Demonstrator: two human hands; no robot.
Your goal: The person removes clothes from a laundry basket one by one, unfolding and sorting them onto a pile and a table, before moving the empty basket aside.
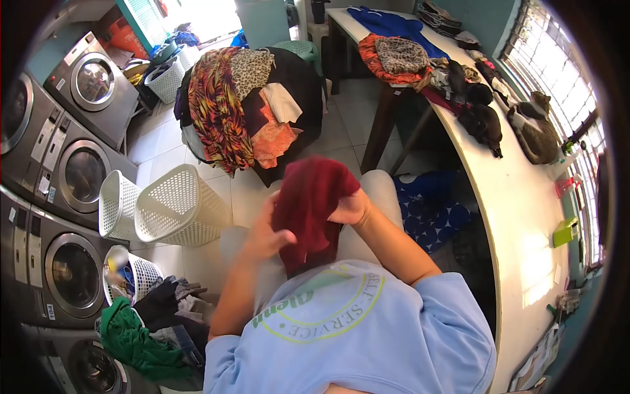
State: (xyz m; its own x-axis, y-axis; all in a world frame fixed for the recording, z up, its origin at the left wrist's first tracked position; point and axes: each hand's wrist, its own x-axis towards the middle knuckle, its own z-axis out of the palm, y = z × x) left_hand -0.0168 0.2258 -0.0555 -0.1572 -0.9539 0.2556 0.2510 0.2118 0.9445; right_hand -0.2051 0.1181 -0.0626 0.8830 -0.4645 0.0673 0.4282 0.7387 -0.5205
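A dark red cloth garment [314, 203] is bunched up over my lap, part of it hanging down between my legs. My right hand [351, 206] grips its right side, fingers tucked under a fold. At the left side, my left hand [268, 231] cups the cloth with the thumb sticking out, slightly blurred. The garment's exact kind does not show in its folds. Just beyond it, a big heap of clothes [220, 108] includes a multicoloured patterned piece, a leopard print and an orange cloth [275, 139].
White laundry baskets [187, 207] stand at my left, before stacked washing machines [82, 174]. Near them lies a pile with a green garment [138, 338]. A long white table [505, 217] curves along my right, bearing clothes, a black cat [480, 121] and a grey-and-white cat [535, 131].
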